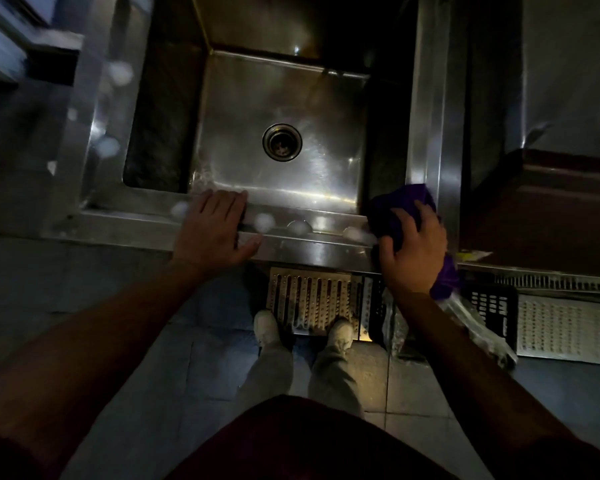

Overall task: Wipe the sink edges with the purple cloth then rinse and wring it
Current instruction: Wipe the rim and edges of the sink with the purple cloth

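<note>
the step in hand, judged from the layout, is wiping the near right corner of the stainless steel sink. the rinse and wring are not yet begun.

the right hand is pressing the purple cloth onto the rim at that corner. its fingers are spread and slightly bent over the bunched fabric; whether they are curling into the cloth or only pressing flat on it cannot be told in this dim light. part of the cloth is bulging out beyond the fingertips, and a tail of it is hanging below the wrist, over the front face of the sink.

the left hand is resting flat on the front rim, well apart from the right hand, fingers straight and together, thumb out to the side, holding nothing. it is serving as a brace.

pale blotches, possibly droplets or foam, are sitting on the front rim between the two hands.

to do this step well:
- keep the palm flat so the cloth is contacting the full width of the rim.
- gather the hanging tail under the hand so it is not dragging on the front face.
- sweep from the corner toward the left hand, taking the blotches with it.
- shift the left hand clear as the cloth is approaching.

the drain lies beyond both hands in the basin floor; no tap is visible.
</note>
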`<state>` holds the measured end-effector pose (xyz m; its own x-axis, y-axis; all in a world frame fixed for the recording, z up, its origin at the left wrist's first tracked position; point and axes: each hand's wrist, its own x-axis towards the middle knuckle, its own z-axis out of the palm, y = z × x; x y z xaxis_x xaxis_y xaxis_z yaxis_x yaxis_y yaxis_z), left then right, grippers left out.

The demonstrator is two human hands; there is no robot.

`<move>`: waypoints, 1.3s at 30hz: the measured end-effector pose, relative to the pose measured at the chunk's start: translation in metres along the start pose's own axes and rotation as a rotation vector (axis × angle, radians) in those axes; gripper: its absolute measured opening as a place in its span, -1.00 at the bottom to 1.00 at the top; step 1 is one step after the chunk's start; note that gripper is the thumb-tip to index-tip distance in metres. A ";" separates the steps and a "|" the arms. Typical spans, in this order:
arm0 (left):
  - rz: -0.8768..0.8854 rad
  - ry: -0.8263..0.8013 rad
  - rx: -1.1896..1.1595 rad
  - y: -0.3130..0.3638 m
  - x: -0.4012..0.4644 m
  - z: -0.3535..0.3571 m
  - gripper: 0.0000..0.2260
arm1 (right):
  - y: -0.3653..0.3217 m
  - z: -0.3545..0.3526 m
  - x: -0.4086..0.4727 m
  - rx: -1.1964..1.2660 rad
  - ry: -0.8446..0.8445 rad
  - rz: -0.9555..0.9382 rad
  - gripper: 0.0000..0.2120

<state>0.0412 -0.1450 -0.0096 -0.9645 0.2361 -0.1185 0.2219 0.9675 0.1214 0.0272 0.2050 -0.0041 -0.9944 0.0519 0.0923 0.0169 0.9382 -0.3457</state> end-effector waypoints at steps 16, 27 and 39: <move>0.011 0.033 0.024 -0.003 0.000 0.002 -0.32 | -0.086 0.017 -0.016 0.372 -0.203 -0.122 -0.65; 0.020 0.038 0.004 -0.005 -0.001 0.005 -0.27 | 0.004 -0.019 -0.029 0.023 -0.193 -0.124 -0.54; 0.018 0.030 0.023 -0.003 0.001 0.006 -0.30 | -0.108 0.035 -0.042 0.137 -0.147 -0.208 -0.56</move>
<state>0.0408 -0.1472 -0.0160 -0.9641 0.2508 -0.0873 0.2419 0.9651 0.1002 0.0640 0.0898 -0.0031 -0.9797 -0.1964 0.0411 -0.1932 0.8680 -0.4575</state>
